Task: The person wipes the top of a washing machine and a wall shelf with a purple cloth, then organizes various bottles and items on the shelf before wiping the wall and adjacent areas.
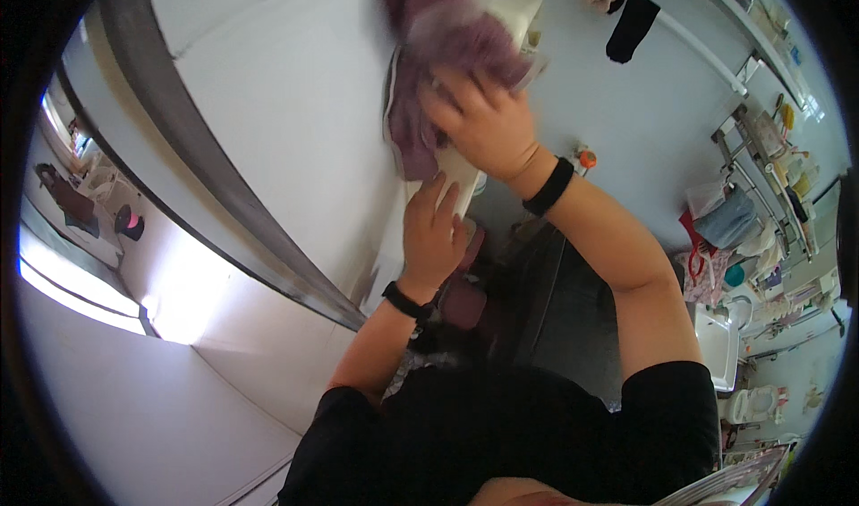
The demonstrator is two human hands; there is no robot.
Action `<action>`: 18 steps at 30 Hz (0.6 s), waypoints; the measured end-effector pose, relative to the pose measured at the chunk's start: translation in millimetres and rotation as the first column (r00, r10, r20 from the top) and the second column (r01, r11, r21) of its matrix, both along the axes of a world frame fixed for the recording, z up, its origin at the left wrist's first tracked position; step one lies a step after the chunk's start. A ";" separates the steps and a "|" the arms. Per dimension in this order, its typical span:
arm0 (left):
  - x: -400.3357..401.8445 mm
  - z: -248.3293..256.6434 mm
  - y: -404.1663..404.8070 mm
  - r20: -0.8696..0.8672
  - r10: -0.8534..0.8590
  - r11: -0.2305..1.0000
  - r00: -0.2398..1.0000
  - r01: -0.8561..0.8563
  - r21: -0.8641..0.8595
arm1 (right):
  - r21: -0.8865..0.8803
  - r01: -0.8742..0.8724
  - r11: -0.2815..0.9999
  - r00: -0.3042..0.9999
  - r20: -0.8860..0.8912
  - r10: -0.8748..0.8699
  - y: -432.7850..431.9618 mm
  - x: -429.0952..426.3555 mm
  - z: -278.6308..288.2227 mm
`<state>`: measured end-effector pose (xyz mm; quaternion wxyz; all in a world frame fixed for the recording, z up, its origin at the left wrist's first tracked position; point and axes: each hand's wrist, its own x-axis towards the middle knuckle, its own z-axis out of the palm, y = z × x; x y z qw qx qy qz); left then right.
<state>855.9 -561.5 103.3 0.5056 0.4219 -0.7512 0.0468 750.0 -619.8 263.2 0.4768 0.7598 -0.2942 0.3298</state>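
Observation:
A purple cloth (416, 130), blurred in its upper part, hangs down in front of me beside a white wall. My right hand (486, 120) has its fingers bent onto the cloth's middle and appears to grip it. Lower and to the left, my left hand (433, 237) is spread with its fingers pointing up, just under the cloth's lower edge; whether its fingertips touch the cloth or the cream-coloured ledge (463, 177) behind is not clear. Each wrist bears a black band. Part of the cloth lies over the upper part of that ledge.
Black garments hang from a white rail (704, 63) at the upper right. A metal towel rack (758, 184) with cloths, a white washbasin (718, 348) and a toilet (755, 405) stand along the right. A dark door frame (221, 164) curves past on the left. A dark surface (577, 305) lies below my right arm.

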 end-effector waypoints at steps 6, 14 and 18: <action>51.3 -47.8 64.5 -0.013 -0.022 1.000 1.000 0.022 0.013 | 0.312 -0.066 0.948 0.977 -0.171 0.124 -1.6 -25.2 -154.6; 74.2 -42.5 94.0 0.035 0.087 0.995 0.996 -0.089 0.053 | 0.647 0.036 0.762 0.862 -0.405 0.304 31.7 -18.4 -310.2; 75.0 -34.5 89.8 0.075 0.067 0.997 0.995 -0.070 0.042 | 0.702 0.154 0.695 0.836 -0.467 0.287 51.0 -13.7 -358.8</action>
